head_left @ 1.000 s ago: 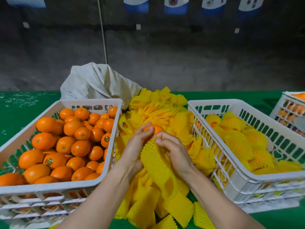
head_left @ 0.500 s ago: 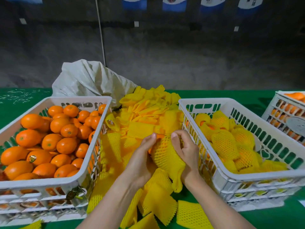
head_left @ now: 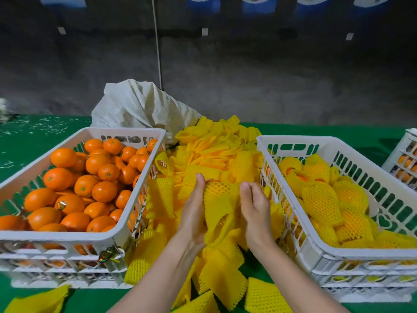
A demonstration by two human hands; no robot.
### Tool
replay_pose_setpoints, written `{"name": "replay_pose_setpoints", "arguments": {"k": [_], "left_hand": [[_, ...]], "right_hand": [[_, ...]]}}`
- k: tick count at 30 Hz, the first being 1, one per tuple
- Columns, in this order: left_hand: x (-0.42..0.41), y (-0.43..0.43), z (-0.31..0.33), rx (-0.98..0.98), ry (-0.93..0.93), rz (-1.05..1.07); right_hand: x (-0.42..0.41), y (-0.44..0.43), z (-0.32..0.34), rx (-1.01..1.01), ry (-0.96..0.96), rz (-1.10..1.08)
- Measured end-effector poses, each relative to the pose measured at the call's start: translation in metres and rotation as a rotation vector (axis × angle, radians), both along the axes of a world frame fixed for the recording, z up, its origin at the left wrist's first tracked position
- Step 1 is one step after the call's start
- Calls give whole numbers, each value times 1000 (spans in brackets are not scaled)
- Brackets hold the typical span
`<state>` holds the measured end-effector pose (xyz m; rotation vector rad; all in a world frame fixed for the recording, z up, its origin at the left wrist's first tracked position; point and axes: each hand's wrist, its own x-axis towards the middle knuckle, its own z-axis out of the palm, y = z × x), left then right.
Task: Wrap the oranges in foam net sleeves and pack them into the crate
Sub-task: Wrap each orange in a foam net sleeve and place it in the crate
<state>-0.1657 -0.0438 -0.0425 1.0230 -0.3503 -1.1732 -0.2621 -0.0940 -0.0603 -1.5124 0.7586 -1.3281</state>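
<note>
Two white crates sit on the green table [head_left: 33, 141] in my feed, with both hands working in the gap between them. The left crate [head_left: 67, 236] is heaped with bare oranges [head_left: 67, 177]. The right crate [head_left: 293, 138] holds wrapped oranges [head_left: 322, 199], each in yellow netting, piled against its far and right sides. At the far right edge I can see part of a third crate [head_left: 406, 159], also with orange fruit behind its slats.

Behind the left crate slumps a pale woven sack [head_left: 140, 109]. A pile of sleeves [head_left: 214, 147], yellow foam net, spills from beside it down between the crates to the near edge of the table.

Over that pile, the left hand [head_left: 194, 213] holds the orange [head_left: 220, 188], thumb pointing up along its left side and the other fingers hidden beneath. The orange sits in the top of a sleeve [head_left: 220, 213], whose loose end hangs down between the wrists. The right hand [head_left: 257, 208] is just beside the sleeve on its right, fingers bent inward. From here I cannot tell whether they grip the netting or only touch it.
</note>
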Motion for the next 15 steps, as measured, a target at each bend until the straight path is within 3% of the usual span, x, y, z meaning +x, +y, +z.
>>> {"name": "replay_pose_setpoints", "arguments": {"k": [4,8,15], "left_hand": [[6,1,-5,-57,65,-144],[14,0,-9,-60,3,-197],[19,1,-2,-162,127,-261]], "right_hand": [[0,-16,11,150,9,68],[4,-24,18,87,59,69],[9,-22,26,110,78,136]]}}
